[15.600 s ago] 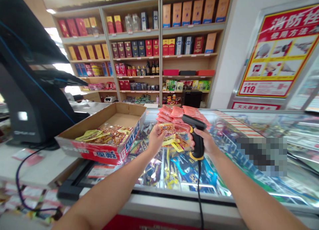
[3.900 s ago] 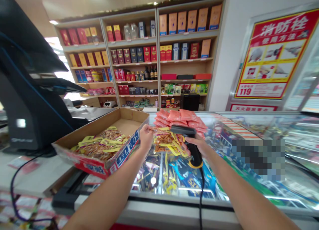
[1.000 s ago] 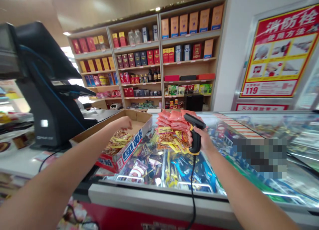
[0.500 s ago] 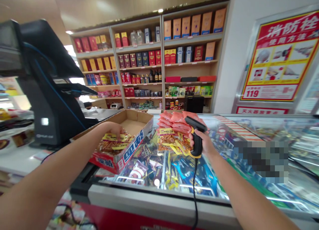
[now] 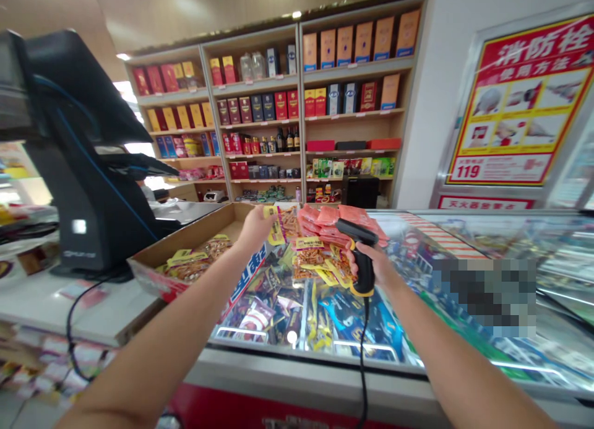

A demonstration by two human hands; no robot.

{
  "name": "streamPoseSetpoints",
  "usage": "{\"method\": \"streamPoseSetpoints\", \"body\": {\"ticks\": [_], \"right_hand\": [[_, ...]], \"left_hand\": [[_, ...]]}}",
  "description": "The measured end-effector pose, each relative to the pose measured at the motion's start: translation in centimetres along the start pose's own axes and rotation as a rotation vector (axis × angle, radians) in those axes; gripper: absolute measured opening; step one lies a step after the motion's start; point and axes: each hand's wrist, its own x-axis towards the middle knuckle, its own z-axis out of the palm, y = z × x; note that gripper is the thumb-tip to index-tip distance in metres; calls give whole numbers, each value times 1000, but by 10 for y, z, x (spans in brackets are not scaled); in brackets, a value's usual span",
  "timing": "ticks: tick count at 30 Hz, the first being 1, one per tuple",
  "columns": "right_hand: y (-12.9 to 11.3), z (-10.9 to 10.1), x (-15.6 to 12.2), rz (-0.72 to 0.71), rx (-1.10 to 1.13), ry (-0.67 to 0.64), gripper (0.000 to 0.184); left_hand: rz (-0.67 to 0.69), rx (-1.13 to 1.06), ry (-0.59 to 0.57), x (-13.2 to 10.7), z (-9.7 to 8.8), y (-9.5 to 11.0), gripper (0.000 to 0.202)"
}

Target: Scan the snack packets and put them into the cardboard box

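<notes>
My left hand (image 5: 257, 226) is closed on the yellow-topped end of a clear snack packet (image 5: 288, 221), held above the right rim of the cardboard box (image 5: 143, 269). Inside that box lie several more yellow-labelled snack packets (image 5: 195, 259). My right hand (image 5: 371, 262) grips a black and yellow barcode scanner (image 5: 364, 265), its head pointing up and left and its cord hanging down. Just left of the scanner, a pile of yellow-labelled packets (image 5: 313, 262) rests on the glass freezer top, against a stack of pink-red packets (image 5: 329, 217).
A black checkout terminal (image 5: 88, 150) stands on the white counter (image 5: 106, 311) at left. Under the freezer's glass lid (image 5: 278, 293) lie colourful packages. Shelves (image 5: 260, 88) of boxes and bottles line the back wall. A red poster (image 5: 520, 107) hangs at right.
My left hand has come up out of the cardboard box and moved right, lifting a snack packet towards the pile. My right hand keeps the scanner in nearly the same place.
</notes>
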Motion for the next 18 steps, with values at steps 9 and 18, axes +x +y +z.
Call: {"method": "streamPoseSetpoints", "body": {"ticks": [9, 18], "right_hand": [[-1, 7, -2, 88, -84, -9, 34], [4, 13, -3, 105, -180, -15, 34]], "left_hand": [[-47, -494, 187, -47, 108, -68, 24], [61, -505, 147, -49, 103, -84, 24]]}}
